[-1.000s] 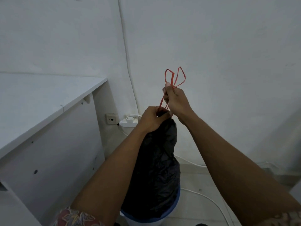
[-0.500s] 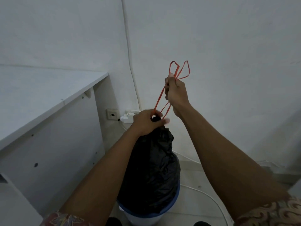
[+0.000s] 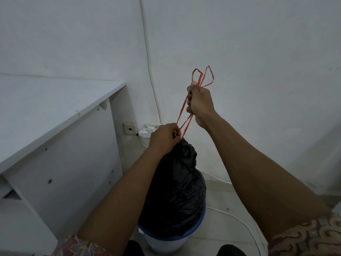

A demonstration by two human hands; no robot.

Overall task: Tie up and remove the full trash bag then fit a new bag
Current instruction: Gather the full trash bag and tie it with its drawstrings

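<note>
**Nothing legible here**

You have no readable text, brand or number in this view. The wall plate (image 3: 130, 128) just left of your left hand (image 3: 163, 139) bears only a small dark mark (too small to make out). A white tag (image 3: 141, 231) on the bin rim (image 3: 202, 216), below your left forearm, is too blurred to read.

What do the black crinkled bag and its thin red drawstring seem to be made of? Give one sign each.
Black crinkled bag: probably thin plastic film, faintly glossy; fine sharp creases. Thin red drawstring: likely flat plastic ribbon, matte; holds stiff open loops.
</note>
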